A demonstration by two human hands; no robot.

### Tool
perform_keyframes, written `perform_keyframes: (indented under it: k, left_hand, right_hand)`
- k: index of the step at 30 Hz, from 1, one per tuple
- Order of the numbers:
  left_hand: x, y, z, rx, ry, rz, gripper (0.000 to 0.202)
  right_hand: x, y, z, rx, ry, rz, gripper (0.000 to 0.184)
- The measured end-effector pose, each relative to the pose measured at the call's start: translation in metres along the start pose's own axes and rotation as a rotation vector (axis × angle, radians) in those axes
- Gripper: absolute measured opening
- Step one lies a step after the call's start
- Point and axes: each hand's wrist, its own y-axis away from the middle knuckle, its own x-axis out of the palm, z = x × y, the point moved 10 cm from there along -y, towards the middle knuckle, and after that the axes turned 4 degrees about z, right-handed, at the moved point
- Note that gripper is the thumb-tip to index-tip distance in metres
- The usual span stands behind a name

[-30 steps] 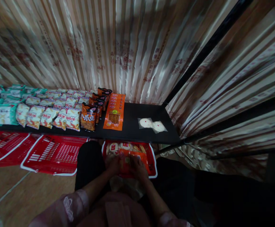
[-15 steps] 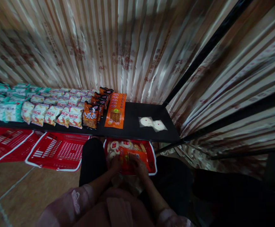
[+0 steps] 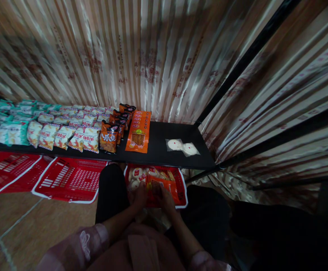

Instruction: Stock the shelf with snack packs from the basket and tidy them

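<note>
My left hand is curling beside an orange packet, and my right hand is resting at its other side; I cannot tell whether either is gripping. The packet is showing within the red basket, near round white packs.

Leftmost red basket cut off, right hand dim, blurred

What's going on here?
A person's left hand and right hand are at a red basket, fingers on orange packaging. White packaged rounds lie beside it. On the black shelf, snack bags stand in rows at left, then an orange packet and two wrapped white discs further right.
</note>
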Motion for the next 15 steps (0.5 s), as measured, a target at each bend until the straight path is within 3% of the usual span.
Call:
perform_keyframes:
  k: [4,8,12,15]
  left_hand:
    - [0.001,0.007,-0.018,0.106,-0.052,0.05,0.022]
    - [0.006,0.017,-0.036,0.197,-0.152,0.123,0.023]
    - [0.007,0.026,-0.054,0.281,-0.271,0.176,0.027]
    - [0.003,0.031,-0.068,0.342,-0.387,0.198,0.028]
  right_hand:
    - [-0.006,-0.006,-0.001,-0.01,-0.023,-0.016,0.07]
    - [-0.03,-0.012,0.008,-0.069,-0.014,-0.081,0.077]
    - [-0.049,-0.013,0.028,-0.205,0.003,-0.126,0.078]
    - [-0.055,-0.014,0.033,-0.212,-0.019,-0.132,0.075]
